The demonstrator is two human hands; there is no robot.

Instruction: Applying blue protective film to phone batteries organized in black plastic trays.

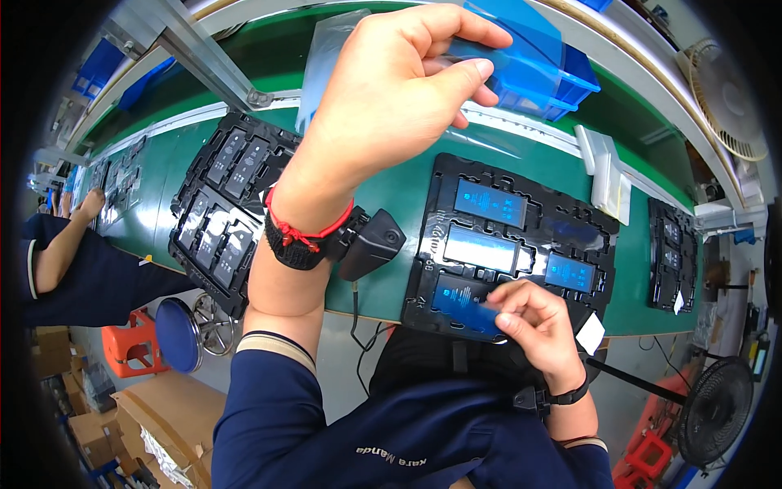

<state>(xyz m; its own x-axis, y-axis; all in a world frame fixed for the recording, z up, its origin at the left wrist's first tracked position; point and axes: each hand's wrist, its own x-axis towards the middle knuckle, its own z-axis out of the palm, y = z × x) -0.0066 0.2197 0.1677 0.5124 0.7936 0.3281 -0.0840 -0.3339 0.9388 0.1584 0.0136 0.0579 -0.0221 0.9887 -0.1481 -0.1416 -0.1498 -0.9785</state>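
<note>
My left hand (pixel 399 85) is raised over the back of the bench, thumb and fingers closed around a thin translucent blue film (pixel 533 41). A red cord and a black strap with a small camera (pixel 371 244) are on that wrist. My right hand (pixel 533 326) is pinched at the near edge of a black tray (pixel 419 281), above a flat battery (pixel 456 301) with a bluish sheen. Something thin and pale shows at its fingertips, too small to make out. More flat batteries, such as a glossy blue one (pixel 489 204), lie in the tray's recesses.
A second black tray of batteries (pixel 191 196) lies to the left, another tray (pixel 672 253) far right. Blue bins (pixel 578 85) and a clear plastic sheet (pixel 322 61) are at the back. White strips (pixel 603 171) lie behind the tray. A co-worker's arm (pixel 61 253) is at left.
</note>
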